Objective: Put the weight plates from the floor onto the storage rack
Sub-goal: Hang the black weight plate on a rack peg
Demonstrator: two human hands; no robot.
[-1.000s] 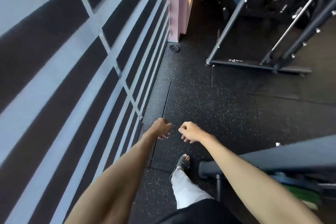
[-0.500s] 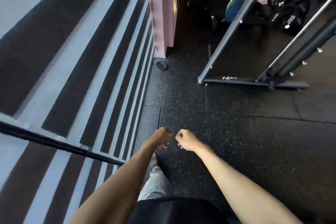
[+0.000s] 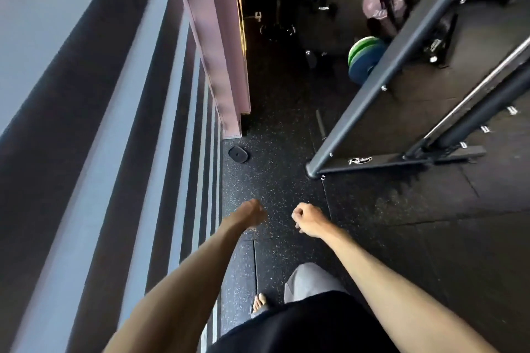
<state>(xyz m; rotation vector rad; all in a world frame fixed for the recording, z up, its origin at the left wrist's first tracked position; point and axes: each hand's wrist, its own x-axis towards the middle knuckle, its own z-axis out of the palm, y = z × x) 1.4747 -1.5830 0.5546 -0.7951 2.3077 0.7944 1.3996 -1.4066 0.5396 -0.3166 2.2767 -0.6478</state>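
Black floor (image 3: 401, 238), left hand (image 3: 252, 213) loosely curled, right hand (image 3: 308, 219) fisted

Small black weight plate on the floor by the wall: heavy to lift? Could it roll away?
The small black rounded weight plate probably feels dense for its size. Lying flat on the speckled rubber floor, it should not roll, but its edge may be hard to grip.
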